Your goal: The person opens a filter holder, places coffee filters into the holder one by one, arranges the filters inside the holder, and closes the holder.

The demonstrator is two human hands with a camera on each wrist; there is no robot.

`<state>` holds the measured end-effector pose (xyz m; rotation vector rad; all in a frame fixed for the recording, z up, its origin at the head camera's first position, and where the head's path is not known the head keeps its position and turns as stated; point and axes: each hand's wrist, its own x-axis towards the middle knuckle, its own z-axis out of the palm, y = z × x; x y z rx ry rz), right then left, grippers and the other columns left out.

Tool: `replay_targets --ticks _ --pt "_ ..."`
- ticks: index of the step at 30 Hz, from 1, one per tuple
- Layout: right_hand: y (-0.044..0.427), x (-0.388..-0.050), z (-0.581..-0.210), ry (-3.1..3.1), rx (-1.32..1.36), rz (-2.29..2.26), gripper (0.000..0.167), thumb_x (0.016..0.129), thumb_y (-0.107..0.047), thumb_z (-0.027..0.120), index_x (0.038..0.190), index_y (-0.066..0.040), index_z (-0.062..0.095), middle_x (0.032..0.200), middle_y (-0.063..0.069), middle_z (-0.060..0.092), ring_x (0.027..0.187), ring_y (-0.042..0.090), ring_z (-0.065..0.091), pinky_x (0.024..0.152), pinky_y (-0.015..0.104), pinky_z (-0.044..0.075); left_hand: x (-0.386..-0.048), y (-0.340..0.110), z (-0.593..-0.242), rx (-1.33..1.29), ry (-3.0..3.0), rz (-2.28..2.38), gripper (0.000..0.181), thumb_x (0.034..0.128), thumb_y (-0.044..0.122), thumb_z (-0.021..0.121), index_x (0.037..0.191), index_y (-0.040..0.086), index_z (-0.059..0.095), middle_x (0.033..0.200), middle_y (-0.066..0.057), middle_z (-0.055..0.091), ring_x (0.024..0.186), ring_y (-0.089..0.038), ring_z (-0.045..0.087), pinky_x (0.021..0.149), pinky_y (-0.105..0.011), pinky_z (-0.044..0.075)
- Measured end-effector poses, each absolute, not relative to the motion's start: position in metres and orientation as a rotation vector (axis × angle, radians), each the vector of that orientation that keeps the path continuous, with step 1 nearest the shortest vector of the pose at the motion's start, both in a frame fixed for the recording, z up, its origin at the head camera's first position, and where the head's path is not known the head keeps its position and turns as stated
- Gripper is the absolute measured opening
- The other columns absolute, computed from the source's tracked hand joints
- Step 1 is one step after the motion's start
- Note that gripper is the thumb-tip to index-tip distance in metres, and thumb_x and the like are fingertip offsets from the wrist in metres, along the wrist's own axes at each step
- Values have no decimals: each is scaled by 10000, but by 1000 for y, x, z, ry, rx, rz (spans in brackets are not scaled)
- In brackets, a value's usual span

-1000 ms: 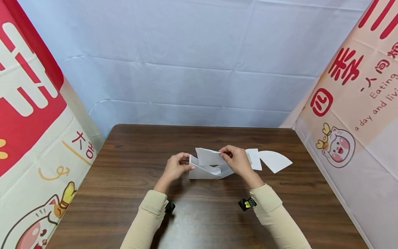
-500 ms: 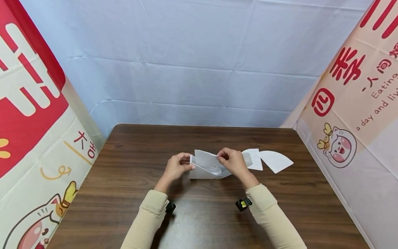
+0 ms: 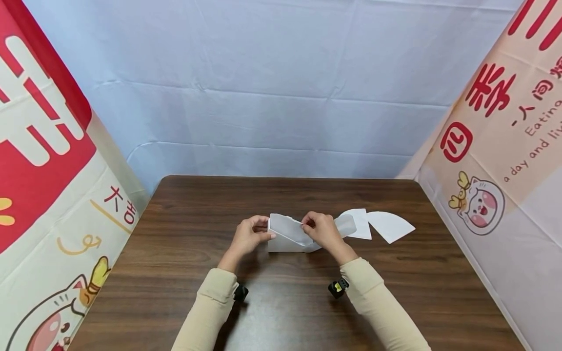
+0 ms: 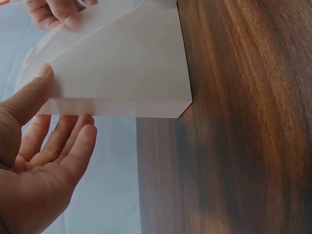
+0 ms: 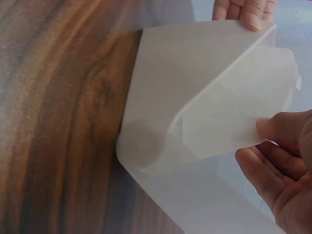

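Note:
A white box-like holder (image 3: pixel 287 245) with a sloping upper edge stands on the table. My left hand (image 3: pixel 249 237) grips its left end; in the left wrist view the thumb of my left hand (image 4: pixel 44 161) lies on the side panel (image 4: pixel 126 63) and the fingers are behind the narrow end. My right hand (image 3: pixel 325 231) pinches the edge of a thin white sheet (image 3: pixel 290 227) lying in the holder's opening. In the right wrist view, the thumb and fingers of my right hand (image 5: pixel 287 165) hold that sheet (image 5: pixel 234 102) at its lower right edge.
Right of the holder, a translucent rounded flap (image 3: pixel 346 225) overlaps a white paper piece (image 3: pixel 362 224). Beside that lies a white fan-shaped piece (image 3: pixel 390 226). The wooden table (image 3: pixel 210 195) is bordered by hanging cloths (image 3: pixel 263 122).
My right hand has moved left and slightly down with the sheet, which now sits lower and farther left in the holder. My left hand has stayed in place.

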<state>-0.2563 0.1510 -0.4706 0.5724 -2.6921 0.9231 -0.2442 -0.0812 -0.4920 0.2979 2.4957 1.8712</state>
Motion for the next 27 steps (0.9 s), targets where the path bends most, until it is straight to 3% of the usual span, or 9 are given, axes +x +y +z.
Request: replay_targets --ticks 9,27 --pt "144 -256 -480 -2679 594 800 126 766 -52 737 719 -103 633 661 -30 579 581 125 515 545 287 447 -244 -82 -493 309 2492 1903 361 702 11 798 1028 -4 644 914 -93 677 839 -246 648 700 -296 529" --pt "137 -256 -486 -2850 520 587 98 805 -119 707 737 -134 638 629 -44 569 523 133 491 456 290 407 -245 -81 -495 295 2486 1902 359 695 2 801 1020 5 650 921 -80 674 848 -258 645 701 -293 528"
